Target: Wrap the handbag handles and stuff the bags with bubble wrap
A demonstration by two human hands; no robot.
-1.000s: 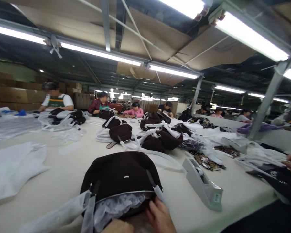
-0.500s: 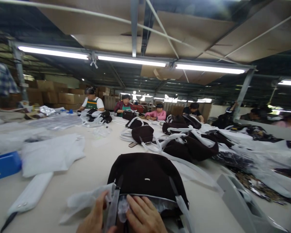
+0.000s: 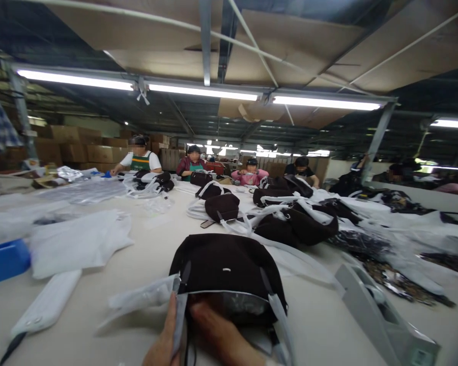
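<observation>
A dark brown bag (image 3: 229, 259) lies on the pale table in front of me, its mouth facing me and clear plastic showing inside. My left hand (image 3: 164, 330) is at the left edge of the opening, gripping the wrapped strap (image 3: 178, 323) there. My right hand (image 3: 217, 325) reaches into the bag's mouth, its fingers blurred and partly hidden in the dark interior. White wrapping (image 3: 143, 300) sticks out to the left of the bag. Another wrapped strap (image 3: 282, 320) hangs at the right side of the opening.
A grey tape dispenser (image 3: 381, 310) stands right, a blue one (image 3: 7, 259) left. A white strip-shaped object (image 3: 48, 305) and white sheets (image 3: 80, 241) lie left. More dark bags (image 3: 295, 223) are piled beyond. Several people sit across the table, one in a green apron (image 3: 140, 161).
My right hand has gone from the plastic at the opening to deeper inside the bag. My left hand has moved slightly right, onto the strap. The view has shifted a little.
</observation>
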